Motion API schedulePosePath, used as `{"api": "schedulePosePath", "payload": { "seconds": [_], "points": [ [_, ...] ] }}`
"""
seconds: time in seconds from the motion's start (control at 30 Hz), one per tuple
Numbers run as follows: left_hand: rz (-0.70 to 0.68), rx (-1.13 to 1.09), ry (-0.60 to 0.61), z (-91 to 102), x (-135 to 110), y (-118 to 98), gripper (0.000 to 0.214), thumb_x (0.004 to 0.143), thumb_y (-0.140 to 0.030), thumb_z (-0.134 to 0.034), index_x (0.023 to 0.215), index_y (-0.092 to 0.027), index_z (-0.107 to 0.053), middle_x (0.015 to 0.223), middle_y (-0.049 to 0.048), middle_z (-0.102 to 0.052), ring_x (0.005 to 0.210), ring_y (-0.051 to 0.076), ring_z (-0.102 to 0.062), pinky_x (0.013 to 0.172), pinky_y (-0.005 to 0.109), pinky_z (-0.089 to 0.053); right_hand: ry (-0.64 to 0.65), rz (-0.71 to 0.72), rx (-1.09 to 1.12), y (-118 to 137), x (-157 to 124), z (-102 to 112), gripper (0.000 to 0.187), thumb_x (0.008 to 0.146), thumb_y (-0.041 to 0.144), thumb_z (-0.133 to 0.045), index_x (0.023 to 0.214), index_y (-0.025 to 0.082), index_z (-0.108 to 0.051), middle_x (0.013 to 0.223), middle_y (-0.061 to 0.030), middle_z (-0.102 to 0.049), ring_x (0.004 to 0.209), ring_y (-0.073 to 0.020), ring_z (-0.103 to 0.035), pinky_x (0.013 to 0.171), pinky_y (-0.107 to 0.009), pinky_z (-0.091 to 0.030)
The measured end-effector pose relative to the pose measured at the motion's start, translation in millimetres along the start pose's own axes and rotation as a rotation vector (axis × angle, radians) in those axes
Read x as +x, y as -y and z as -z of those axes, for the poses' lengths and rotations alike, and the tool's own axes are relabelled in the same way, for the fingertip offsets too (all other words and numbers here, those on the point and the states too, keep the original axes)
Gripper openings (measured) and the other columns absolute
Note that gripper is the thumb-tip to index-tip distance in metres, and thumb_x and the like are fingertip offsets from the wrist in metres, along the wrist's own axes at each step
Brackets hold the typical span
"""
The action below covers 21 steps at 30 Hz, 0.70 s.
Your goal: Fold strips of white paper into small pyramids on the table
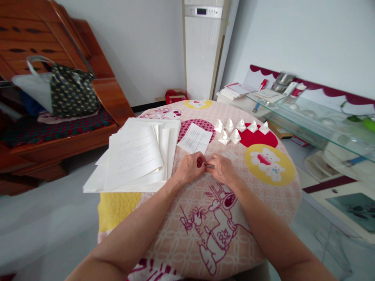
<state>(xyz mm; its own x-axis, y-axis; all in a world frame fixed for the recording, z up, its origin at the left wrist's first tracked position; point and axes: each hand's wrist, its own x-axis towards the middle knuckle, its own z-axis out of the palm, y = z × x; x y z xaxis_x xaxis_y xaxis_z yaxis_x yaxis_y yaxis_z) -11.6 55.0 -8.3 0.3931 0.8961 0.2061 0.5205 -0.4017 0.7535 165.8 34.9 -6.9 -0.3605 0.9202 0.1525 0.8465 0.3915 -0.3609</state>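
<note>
My left hand [190, 168] and my right hand [221, 168] meet over the middle of the table, fingertips almost touching. Both are closed in a pinch around something small; only a pale speck shows between the fingers, and the rest is hidden. Just beyond them lies a square sheet of paper [195, 138] with writing on it. Farther off to the right, several small folded white paper shapes [229, 125] with pointed tops stand in two rows. To the left of my left hand is a stack of white paper [134, 156], its top sheet printed or written on.
A patterned pink tablecloth [187, 238] covers the round table. On the right stands a glass-topped cabinet [316, 125] with cups and papers on it. A wooden bench [108, 93] holding a dotted bag [73, 89] is at the left, and a white upright unit [202, 54] is behind.
</note>
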Motion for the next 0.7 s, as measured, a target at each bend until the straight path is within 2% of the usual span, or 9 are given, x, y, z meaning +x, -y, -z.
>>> {"api": "schedulePosePath", "payload": {
  "seconds": [0.3,0.47,0.7],
  "points": [
    [0.072,0.06,-0.001,-3.7,-0.2,-2.6,0.01,0.083,-0.013,-0.061,0.09,-0.017,-0.067,0.077,0.0015,-0.073,0.07,0.015,-0.067,0.065,0.025,-0.048,0.059,-0.025,-0.061,5.4,-0.2,5.9,0.015,0.094,0.03,-0.072,0.094,0.02,-0.082,0.092,-0.008,-0.069,0.082,-0.0192,-0.063,0.07,-0.03,-0.042],
    [0.109,0.113,-0.007,-6.0,-1.1,-8.5,0.021,0.081,-0.007,-0.06,0.097,-0.016,-0.069,0.081,0.0028,-0.075,0.07,0.016,-0.066,0.067,0.027,-0.048,0.075,-0.028,-0.064,6.2,-1.0,7.1,0.019,0.096,0.033,-0.069,0.092,0.019,-0.082,0.092,-0.0077,-0.068,0.082,-0.0184,-0.064,0.071,-0.029,-0.042],
    [0.099,0.117,-0.008,-6.5,-1.2,-8.1,0.023,0.079,-0.007,-0.06,0.098,-0.015,-0.07,0.078,0.0018,-0.074,0.067,0.015,-0.065,0.065,0.026,-0.047,0.079,-0.043,-0.062,7.0,-1.1,6.6,0.018,0.096,0.03,-0.068,0.092,0.019,-0.082,0.093,-0.0083,-0.068,0.082,-0.0182,-0.063,0.071,-0.028,-0.041]
  ]
}}
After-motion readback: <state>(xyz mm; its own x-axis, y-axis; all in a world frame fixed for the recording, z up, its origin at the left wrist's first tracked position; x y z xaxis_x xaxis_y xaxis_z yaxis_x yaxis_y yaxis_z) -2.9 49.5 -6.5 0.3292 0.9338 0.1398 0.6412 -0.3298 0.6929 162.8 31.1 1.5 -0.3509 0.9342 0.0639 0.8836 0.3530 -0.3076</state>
